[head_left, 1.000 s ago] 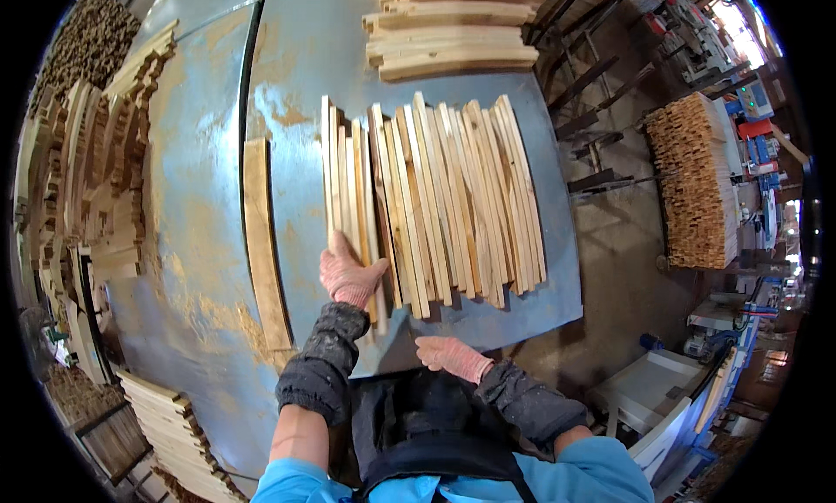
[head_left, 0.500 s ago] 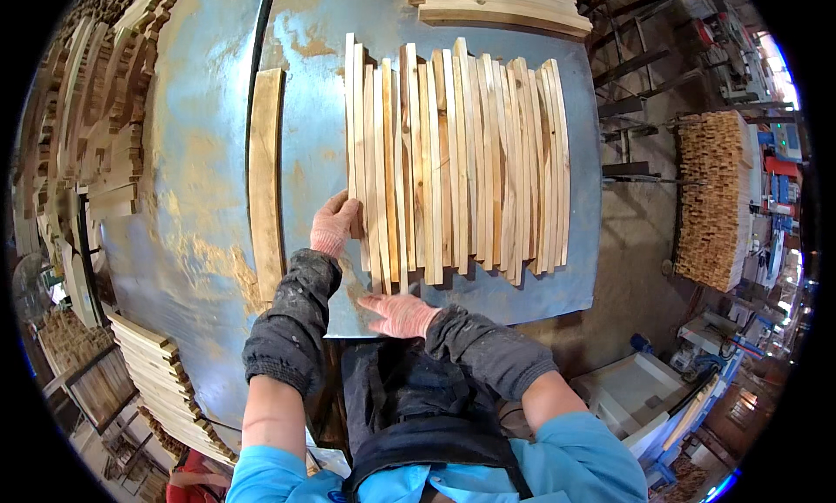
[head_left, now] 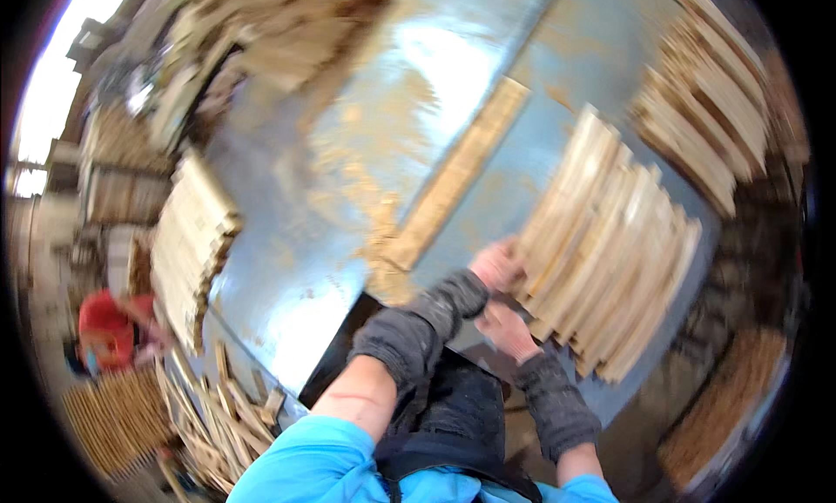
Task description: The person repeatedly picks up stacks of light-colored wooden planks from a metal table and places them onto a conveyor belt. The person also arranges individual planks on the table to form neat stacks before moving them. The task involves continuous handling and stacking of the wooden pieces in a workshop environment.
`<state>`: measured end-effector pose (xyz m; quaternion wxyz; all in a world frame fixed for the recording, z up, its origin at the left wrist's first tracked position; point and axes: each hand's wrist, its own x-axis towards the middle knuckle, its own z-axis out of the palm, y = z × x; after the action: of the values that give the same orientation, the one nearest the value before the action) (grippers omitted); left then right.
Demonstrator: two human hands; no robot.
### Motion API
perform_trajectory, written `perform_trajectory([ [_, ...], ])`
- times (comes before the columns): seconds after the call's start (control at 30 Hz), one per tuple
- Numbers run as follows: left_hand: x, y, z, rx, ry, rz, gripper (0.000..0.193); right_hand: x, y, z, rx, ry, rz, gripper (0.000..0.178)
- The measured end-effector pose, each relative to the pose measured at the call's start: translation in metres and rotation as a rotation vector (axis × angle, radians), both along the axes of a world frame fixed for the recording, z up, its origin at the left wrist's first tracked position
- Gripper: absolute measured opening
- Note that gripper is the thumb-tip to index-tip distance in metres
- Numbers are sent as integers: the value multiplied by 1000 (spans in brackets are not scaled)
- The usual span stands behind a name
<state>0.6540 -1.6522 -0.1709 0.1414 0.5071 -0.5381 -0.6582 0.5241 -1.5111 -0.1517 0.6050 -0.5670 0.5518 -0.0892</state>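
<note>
A row of narrow wooden strips point(head_left: 601, 250) lies side by side on a blue-grey metal table point(head_left: 488, 233), their ends uneven. My left hand point(head_left: 498, 265), in a pale pinkish glove, is at the left edge of the row, near the strips' lower ends, and seems to touch the outermost strip. Just below it, close to the near ends, is my right hand point(head_left: 508, 330), gloved alike. Motion smears the fingers of both hands, so their grip is unclear. A wider, flat board point(head_left: 457, 174) lies apart, left of the row.
Another stack of strips point(head_left: 705, 94) sits at the table's far right. Sawdust point(head_left: 374, 189) is scattered over the metal. Piled wood point(head_left: 270, 33) stands far left, a neat stack point(head_left: 192, 250) nearer. A person in red point(head_left: 109, 329) is at the left. Loose offcuts point(head_left: 218, 407) lie lower left.
The view has swung left, so the table and strips appear turned and shifted right. My right hand has come closer to my left; the strips still lie in a row.
</note>
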Motion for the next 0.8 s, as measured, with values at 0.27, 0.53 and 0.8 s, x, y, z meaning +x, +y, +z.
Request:
perform_trajectory([
  [0.27,222,154,45,44,135,789,50,149,2,45,340,-261,13,56],
  [0.53,590,277,23,-14,-259,1753,68,412,-72,47,291,-67,422,61],
  [0.8,859,326,-25,-87,-665,2121,82,687,-160,25,-17,-15,528,80],
])
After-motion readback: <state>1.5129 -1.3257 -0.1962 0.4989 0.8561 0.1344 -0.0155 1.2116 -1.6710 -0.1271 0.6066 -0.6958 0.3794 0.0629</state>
